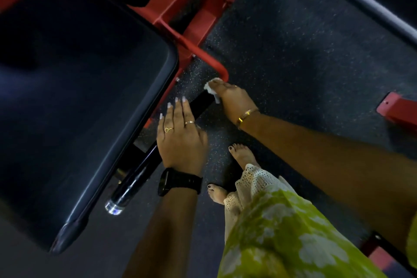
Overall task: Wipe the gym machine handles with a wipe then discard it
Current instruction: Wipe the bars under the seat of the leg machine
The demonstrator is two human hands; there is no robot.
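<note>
A black handle grip [201, 104] runs diagonally beside the dark seat pad, from a chrome end cap [113, 207] up to a red bent bar [212, 64]. My right hand [234, 101] holds a crumpled white wipe [212, 88] wrapped against the upper end of the grip, where it meets the red bar. My left hand [180, 135] lies over the middle of the grip with its fingers straight, hiding that stretch of it.
The large black seat pad [74, 101] fills the left. Red frame members [191, 0] rise at the top centre, and another red piece [397, 108] sits at the right. My bare feet [242, 156] stand on speckled dark rubber flooring [304, 63]. A grey bar [361, 0] crosses the upper right.
</note>
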